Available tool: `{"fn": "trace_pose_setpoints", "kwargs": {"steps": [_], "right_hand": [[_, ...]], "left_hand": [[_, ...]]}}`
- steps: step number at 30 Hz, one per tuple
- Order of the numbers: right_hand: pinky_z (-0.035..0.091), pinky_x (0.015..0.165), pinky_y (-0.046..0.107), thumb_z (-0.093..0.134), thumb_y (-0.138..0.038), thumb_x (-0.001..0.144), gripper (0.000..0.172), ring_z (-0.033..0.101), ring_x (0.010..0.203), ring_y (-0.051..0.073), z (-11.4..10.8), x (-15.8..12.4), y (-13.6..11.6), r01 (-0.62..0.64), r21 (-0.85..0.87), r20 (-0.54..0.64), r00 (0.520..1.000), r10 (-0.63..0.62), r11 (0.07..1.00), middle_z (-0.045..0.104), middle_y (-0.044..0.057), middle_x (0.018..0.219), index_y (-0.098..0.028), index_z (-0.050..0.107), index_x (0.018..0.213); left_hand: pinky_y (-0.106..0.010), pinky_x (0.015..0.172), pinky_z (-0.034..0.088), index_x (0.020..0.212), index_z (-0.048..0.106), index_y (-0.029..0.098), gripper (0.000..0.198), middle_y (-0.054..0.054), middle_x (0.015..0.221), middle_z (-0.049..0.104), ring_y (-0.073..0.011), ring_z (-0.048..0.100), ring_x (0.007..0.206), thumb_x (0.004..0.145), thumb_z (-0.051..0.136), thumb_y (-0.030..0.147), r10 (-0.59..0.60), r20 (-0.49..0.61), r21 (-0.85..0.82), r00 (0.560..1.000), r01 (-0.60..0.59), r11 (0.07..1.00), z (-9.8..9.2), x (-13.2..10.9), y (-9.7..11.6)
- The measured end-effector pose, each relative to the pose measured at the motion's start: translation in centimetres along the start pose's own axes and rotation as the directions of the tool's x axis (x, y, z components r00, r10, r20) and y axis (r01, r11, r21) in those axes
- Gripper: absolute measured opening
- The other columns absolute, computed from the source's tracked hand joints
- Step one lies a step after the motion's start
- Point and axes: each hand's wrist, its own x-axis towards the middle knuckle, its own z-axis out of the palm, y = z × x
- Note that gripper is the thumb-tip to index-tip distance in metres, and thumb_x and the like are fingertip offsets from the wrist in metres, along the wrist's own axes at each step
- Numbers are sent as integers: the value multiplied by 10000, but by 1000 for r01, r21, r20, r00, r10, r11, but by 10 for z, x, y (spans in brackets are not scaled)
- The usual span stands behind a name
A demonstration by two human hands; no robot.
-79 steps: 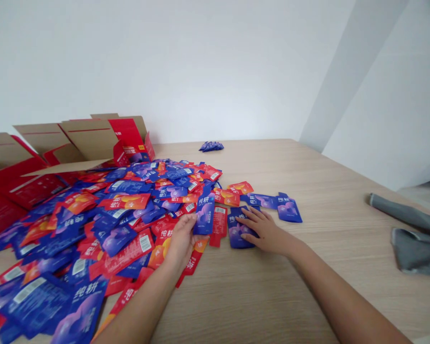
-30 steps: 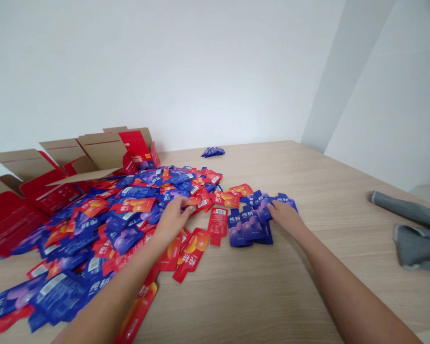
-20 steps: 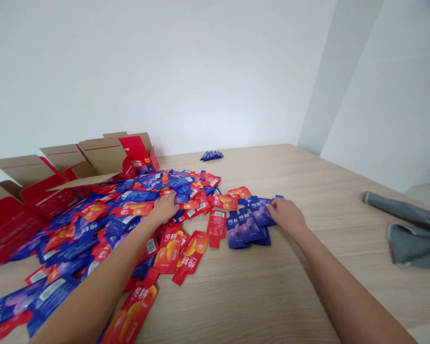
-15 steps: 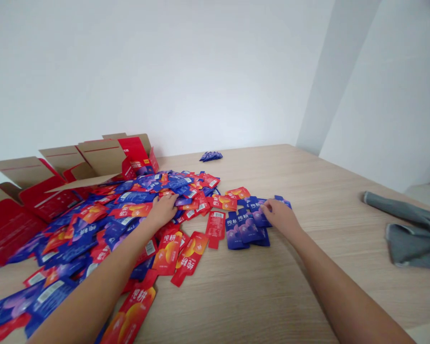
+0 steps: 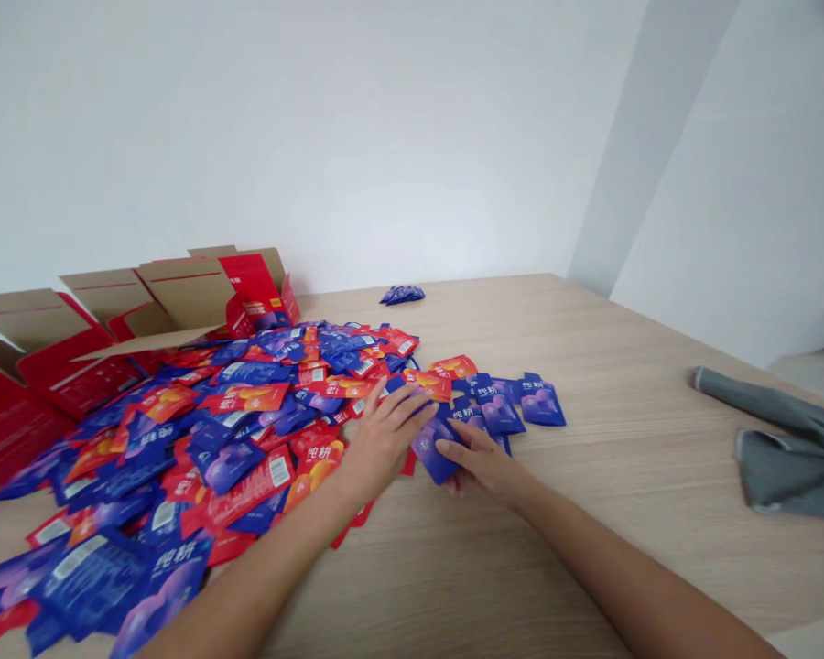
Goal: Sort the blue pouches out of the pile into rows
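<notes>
In the head view, a flat blue pouch is grasped along its right side by the right hand, the grip being closed between thumb and fingers. A glossy face with purple fruit and small white marks is shown; the pouch's upper part is covered by the left hand, whose fingers are extended over it. Whether anything is clasped by that left grip cannot be told. The pouch is positioned near the middle of the wooden surface, between a mixed heap of red and blue pouches and some overlapping blue pouches, printed with white characters and purple fruit.
</notes>
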Motion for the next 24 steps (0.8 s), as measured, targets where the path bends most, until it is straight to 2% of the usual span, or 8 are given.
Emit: {"fn": "trace_pose_setpoints", "kwargs": {"steps": [2,4,7,9,11,15,19,24], "right_hand": [[327,338,181,696,-553,682,438,455,351,71,-2,0,0,14,-21,-37,999,-15,1000,547,-80,494,-204,496,856],[259,305,172,679,-554,693,438,377,302,56,-7,1,-2,26,-44,-103,994,-31,999,514,-97,449,-203,495,880],[176,285,179,576,-599,758,402,257,259,52,-13,2,-5,56,-120,-211,974,-81,991,403,-126,352,-218,469,827],[163,289,196,510,-631,788,407,233,262,62,-14,2,-6,71,-209,-242,963,-122,975,324,-130,326,-234,431,743],[195,308,220,467,-649,807,426,269,288,77,-13,1,-6,79,-324,-240,957,-163,943,325,-110,353,-245,407,687],[298,397,254,389,-635,863,457,406,412,119,-12,-1,-7,135,-541,-205,936,-285,830,447,-39,459,-249,417,619],[301,423,268,317,-629,890,502,395,421,130,-13,-3,-8,121,-600,-225,923,-312,791,432,-29,444,-251,383,565],[358,440,277,304,-547,915,416,436,379,144,-28,1,-17,18,-620,-342,894,-290,785,461,-42,437,-253,408,641]], "left_hand": [[-527,1146,127,1294,506,245,511,-81,1366,511,-245,346,1345,811,442,92,-165,-149,-125,975,147,981,11,0,5],[-496,1117,239,1319,444,207,512,-118,1393,464,-253,347,1343,812,497,172,-425,-258,-351,868,325,878,20,-1,8],[-413,899,481,1165,501,182,398,-134,1170,615,-242,595,1078,832,522,400,-669,-4,-724,743,460,514,35,-2,15],[-331,644,528,940,555,174,412,-87,852,686,-202,667,727,788,533,556,-577,347,-795,739,559,238,43,-3,23],[-257,470,455,741,551,167,481,-33,605,632,-146,587,484,681,606,641,-427,562,-756,708,649,81,49,-2,32],[-195,404,346,633,584,141,434,3,496,570,-77,485,395,587,722,550,-411,592,-780,693,622,-74,50,0,44],[-200,351,250,546,559,164,400,55,350,417,-58,365,306,639,668,537,-406,570,-800,714,594,-79,47,4,49],[-219,349,237,397,402,211,567,46,293,342,-69,331,274,731,492,660,-452,495,-722,742,640,260,45,9,38]]}}
